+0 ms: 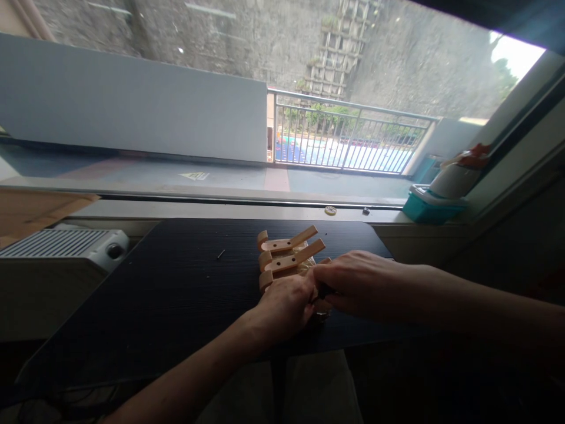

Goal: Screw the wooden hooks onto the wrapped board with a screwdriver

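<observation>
Wooden pieces [279,262] with rounded ends, dark holes and slanted arms lie side by side on the dark table [176,318]. Crinkled clear plastic [308,266] shows between and behind them. Over the nearest piece, my left hand [286,303] is closed on the wood, with its fingertips mostly hidden. My right hand [357,275] meets it from the right, its fingers wrapped round a dark object [325,290]; only a bit of that shows, so its kind is unclear. A small dark screw-like rod [220,254] rests on the tabletop to the left.
Behind the table runs a windowsill [220,211] bearing a tape roll [330,210], a small dark item [366,211] and a teal box [432,206]. A white slatted unit [66,244] and brown cardboard [39,212] stand at left. Outside is a railing [348,138].
</observation>
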`<state>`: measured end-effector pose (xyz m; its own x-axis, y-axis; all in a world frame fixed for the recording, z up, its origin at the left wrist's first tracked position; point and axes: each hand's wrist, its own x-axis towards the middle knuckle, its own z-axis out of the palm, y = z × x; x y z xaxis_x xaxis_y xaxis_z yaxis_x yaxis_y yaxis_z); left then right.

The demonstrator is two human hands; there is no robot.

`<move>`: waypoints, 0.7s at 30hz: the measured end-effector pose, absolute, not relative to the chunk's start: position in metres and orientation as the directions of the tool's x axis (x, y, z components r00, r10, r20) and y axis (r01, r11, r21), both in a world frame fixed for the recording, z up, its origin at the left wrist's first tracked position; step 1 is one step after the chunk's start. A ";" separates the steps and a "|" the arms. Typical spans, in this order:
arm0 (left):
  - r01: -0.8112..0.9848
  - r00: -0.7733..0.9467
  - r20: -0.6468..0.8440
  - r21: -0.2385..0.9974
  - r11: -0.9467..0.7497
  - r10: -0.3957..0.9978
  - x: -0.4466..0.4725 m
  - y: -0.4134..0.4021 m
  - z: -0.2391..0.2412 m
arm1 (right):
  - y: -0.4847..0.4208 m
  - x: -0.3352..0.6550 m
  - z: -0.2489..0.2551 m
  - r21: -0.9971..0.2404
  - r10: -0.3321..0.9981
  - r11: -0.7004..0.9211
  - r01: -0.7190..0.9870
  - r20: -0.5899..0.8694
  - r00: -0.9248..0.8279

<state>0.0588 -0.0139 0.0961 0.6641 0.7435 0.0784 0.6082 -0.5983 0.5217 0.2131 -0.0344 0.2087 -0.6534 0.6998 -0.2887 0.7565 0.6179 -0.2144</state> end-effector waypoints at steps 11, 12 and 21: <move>0.591 0.675 0.121 0.502 -0.631 0.728 0.059 -0.016 0.096 | -0.038 0.214 0.209 -0.157 0.724 0.606 0.780 -0.298 -0.622; 0.594 0.677 0.115 0.498 -0.632 0.727 0.058 -0.015 0.096 | -0.037 0.213 0.210 -0.137 0.713 0.626 0.768 -0.298 -0.634; 0.567 0.680 0.148 0.515 -0.643 0.718 0.058 -0.016 0.096 | -0.035 0.209 0.207 -0.152 0.725 0.611 0.777 -0.286 -0.626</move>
<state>0.0577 -0.0161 0.0958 0.6796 0.7184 0.1483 0.5669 -0.6427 0.5154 0.2095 -0.0350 0.2072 -0.6261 0.7253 -0.2862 0.7771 0.6108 -0.1520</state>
